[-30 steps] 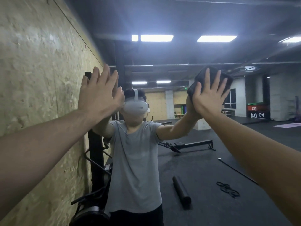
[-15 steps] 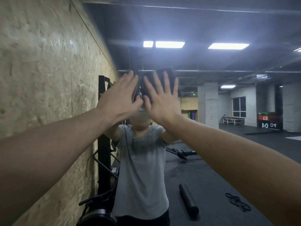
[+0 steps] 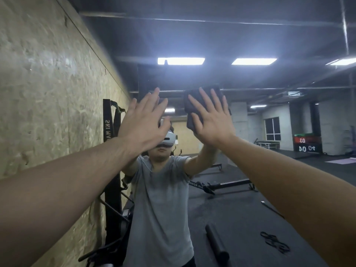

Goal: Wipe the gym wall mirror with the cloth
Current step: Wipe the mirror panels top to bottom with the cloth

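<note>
Dim gym space fills the view, nearly all of it a reflection in the wall mirror (image 3: 250,132), whose glass runs off the frame on every side but the left. At the centre, the right hand (image 3: 212,120) is spread flat, fingers straight and fanned, pressing a dark folded cloth (image 3: 194,105) against the glass at about head height — the open palm looks chosen to spread pressure evenly over the pad so it keeps full contact as it sweeps. The cloth's edges show above and left of the fingers. Just beside it, the left hand (image 3: 143,122) is also open, fingers straight and close together, laid on or very near the mirror; whether it actually touches I cannot tell, but it reads as a brace to steady the reach. Both forearms stretch up and forward from the lower corners. Behind the hands stands the person's reflection (image 3: 159,199) in a grey T-shirt, arms raised to meet the real ones. Further out, a chipboard wall (image 3: 48,93) runs along the left with a black ski machine (image 3: 111,151) against it — and the reflected floor holds a foam roller (image 3: 216,241), a coiled band (image 3: 274,241) and a rower (image 3: 223,185). Ceiling light panels (image 3: 181,61) glare overhead. Judging by the cloth's height, the upper glass is being worked now.
</note>
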{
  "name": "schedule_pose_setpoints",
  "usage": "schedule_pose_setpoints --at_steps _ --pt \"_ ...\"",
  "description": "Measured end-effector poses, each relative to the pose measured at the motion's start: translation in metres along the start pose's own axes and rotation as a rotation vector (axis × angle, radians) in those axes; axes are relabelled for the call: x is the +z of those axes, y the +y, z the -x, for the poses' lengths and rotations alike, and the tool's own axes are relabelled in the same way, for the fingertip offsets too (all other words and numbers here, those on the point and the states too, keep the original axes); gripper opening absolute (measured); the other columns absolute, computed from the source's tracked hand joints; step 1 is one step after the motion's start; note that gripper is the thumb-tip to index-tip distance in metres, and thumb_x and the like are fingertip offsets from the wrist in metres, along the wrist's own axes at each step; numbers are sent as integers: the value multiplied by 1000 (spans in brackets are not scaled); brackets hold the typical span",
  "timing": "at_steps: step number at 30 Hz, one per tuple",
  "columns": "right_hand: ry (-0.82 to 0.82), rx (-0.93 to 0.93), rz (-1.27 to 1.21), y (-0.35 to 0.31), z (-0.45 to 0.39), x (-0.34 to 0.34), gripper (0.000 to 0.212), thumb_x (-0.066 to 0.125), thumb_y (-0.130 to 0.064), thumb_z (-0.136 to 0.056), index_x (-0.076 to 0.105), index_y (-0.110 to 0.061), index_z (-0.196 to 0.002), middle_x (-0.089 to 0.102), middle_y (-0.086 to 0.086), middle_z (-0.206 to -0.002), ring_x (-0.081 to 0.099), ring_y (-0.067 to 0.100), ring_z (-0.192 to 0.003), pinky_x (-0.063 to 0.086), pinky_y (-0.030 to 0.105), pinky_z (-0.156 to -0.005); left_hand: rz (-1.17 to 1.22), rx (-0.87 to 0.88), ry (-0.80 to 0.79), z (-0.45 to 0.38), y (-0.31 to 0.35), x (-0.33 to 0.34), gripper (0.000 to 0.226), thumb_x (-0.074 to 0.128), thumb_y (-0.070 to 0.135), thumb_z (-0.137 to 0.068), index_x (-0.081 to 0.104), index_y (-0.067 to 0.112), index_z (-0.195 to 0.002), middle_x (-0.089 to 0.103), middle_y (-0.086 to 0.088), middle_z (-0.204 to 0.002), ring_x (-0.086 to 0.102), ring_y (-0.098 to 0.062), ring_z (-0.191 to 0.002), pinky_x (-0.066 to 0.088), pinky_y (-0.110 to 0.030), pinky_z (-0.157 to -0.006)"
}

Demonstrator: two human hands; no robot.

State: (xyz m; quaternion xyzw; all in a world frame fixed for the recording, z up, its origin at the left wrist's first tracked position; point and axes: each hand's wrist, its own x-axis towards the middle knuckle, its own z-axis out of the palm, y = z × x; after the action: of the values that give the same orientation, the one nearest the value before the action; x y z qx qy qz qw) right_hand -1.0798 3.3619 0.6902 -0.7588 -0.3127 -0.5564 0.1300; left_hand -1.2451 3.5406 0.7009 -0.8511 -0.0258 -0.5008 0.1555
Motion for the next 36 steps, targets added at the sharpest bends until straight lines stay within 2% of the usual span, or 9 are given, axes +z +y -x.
schedule_pose_setpoints --at_steps 4,9,12,17,23,27,29,32,36 --pt "17 198 -53 82 16 -6 60 16 -52 -105 9 -41 -163 0 -3 -174 -7 24 -159 -7 50 -128 -9 4 -2 -16 31 10 58 30 47 -104 30 31 -160 4 1 -173 7 -17 -158 2 -50 -127" --pt "62 433 -109 165 39 -8 61 18 -53 -105 7 -39 -164 0 0 -174 -5 26 -159 -2 54 -128 -59 28 16 -27 51 15 55 33 46 -103 35 33 -157 10 1 -172 12 -18 -157 5 -53 -127" --pt "86 536 -160 170 35 -7 60 20 -49 -107 5 -38 -164 -1 3 -174 -6 29 -159 -4 55 -127 -88 24 39 -29 48 23 58 34 48 -100 36 31 -156 13 -1 -171 17 -20 -156 10 -54 -125" --pt "128 688 -217 127 7 -12 63 20 -43 -109 0 -28 -166 -4 6 -173 -8 34 -158 -7 60 -126 -185 -44 83 -25 18 25 67 43 54 -94 33 27 -155 20 -2 -169 24 -20 -154 20 -56 -123" --pt "117 449 -138 10 -41 -12 64 14 -48 -107 -2 -30 -165 -6 5 -173 -9 33 -158 -4 61 -126 -237 -108 115 -6 -45 -1 75 47 52 -94 27 22 -159 18 -6 -170 18 -22 -156 19 -54 -124" --pt "75 276 -71 -71 -63 -11 64 14 -49 -106 -2 -31 -165 -8 2 -173 -10 32 -158 -2 62 -125 -185 -150 116 12 -81 -24 78 31 50 -91 30 13 -159 22 -12 -169 22 -27 -155 19 -55 -123" --pt "43 149 -43 -116 -69 -11 65 14 -51 -106 -3 -31 -165 -10 2 -172 -13 32 -158 -5 63 -125 -144 -186 112 22 -95 -34 81 22 51 -89 29 13 -160 20 -12 -169 20 -27 -156 17 -53 -124" --pt "-18 -103 -23 -189 -62 0 63 12 -52 -107 -1 -32 -165 -9 2 -172 -17 31 -157 -12 62 -123 -108 -212 109 33 -112 -41 76 23 48 -92 28 15 -161 19 -12 -170 19 -26 -156 16 -52 -125" --pt "-44 -205 -38 -210 -57 7 60 14 -55 -108 7 -38 -164 1 -1 -173 -12 30 -159 -15 58 -124 -121 -206 54 43 -121 -44 65 31 44 -103 25 17 -162 15 -9 -171 16 -24 -157 15 -53 -126"
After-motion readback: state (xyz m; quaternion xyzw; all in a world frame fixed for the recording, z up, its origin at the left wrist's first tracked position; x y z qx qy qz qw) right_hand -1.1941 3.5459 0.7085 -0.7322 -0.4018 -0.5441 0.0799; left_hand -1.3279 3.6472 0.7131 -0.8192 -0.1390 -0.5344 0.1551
